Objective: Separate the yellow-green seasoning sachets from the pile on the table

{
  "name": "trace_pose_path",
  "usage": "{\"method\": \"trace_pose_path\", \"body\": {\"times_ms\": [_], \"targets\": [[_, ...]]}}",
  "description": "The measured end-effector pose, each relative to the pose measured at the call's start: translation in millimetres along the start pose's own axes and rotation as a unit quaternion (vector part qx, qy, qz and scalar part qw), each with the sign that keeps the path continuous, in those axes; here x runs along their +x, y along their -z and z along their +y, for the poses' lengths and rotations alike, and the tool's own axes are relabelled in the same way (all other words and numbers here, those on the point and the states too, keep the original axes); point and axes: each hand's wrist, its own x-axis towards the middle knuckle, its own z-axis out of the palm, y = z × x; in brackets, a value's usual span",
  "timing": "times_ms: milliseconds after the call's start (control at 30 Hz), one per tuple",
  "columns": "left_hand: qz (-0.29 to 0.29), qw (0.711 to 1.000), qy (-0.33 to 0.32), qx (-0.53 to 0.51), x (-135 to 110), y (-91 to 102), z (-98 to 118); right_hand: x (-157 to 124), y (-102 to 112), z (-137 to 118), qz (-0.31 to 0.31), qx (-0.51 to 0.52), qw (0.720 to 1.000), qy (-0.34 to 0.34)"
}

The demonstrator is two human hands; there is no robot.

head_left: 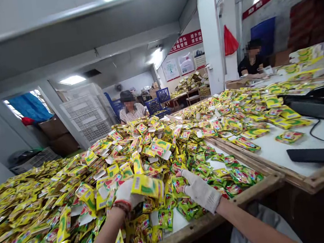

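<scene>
Both my hands wear white knit gloves. My left hand (126, 195) is closed on a stack of yellow packets (147, 186), held above the heap. My right hand (200, 191) reaches into the pile of yellow and green packets (136, 155), its fingers pinched on loose green packets (178, 182) beside the held stack. The pile covers the white table top inside a wooden rim (246, 193).
A second table (273, 149) to the right carries more packets, a black cable and black devices (315, 106). Two other people sit at the back, one in a striped shirt (131, 109), one in black (251, 62). White crates (87, 116) stand far left.
</scene>
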Motion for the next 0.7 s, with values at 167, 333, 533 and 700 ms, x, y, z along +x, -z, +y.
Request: {"method": "trace_pose_path", "body": {"times_ms": [167,333,533,700], "targets": [[-0.021,0.998,0.053,0.006,16,37.4,-4,-19,-4,17,0.055,-0.031,0.996,0.063],[0.067,0.995,0.065,0.037,30,51.5,0,-19,-15,32,0.063,-0.010,0.998,0.024],[0.111,0.994,0.006,0.021,19,47.9,4,-26,-13,31,0.078,-0.026,0.994,0.077],[0.157,0.986,-0.058,-0.028,-25,23.9,29,-31,-5,23,0.156,0.027,0.983,0.097]]}}
